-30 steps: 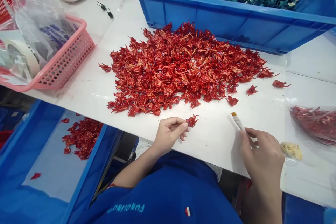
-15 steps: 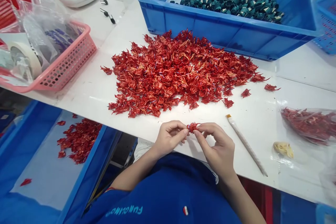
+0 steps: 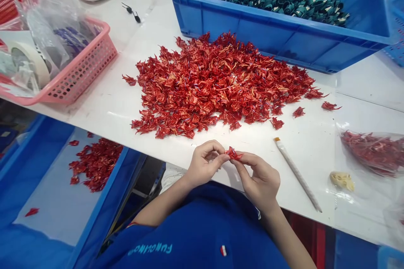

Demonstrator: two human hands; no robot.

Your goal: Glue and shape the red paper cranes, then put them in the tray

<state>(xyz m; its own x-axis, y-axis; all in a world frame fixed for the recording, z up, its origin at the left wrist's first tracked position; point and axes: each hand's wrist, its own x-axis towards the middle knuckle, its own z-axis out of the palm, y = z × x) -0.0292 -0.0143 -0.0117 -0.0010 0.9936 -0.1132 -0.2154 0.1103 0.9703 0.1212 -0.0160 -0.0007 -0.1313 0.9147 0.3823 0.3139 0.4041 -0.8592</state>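
A small red folded-ribbon flower (image 3: 234, 154) is pinched between the fingertips of both hands at the near edge of the white table (image 3: 101, 105). My left hand (image 3: 203, 164) grips its left side and my right hand (image 3: 260, 180) its right side, fingers curled. Just beyond them lies a large heap of the same red flowers (image 3: 217, 82). A thin white brush (image 3: 296, 174) with an orange tip lies on the table to the right of my right hand.
A blue crate (image 3: 284, 46) of dark green ribbon pieces stands at the back. A pink basket (image 3: 78, 71) with plastic bags sits left. A clear bag of red flowers (image 3: 375, 151) lies right. Below the table at left, a blue bin (image 3: 94, 164) holds more red flowers.
My right hand let go of the brush, which now lies on the table, and came left to join my left hand on the red flower.
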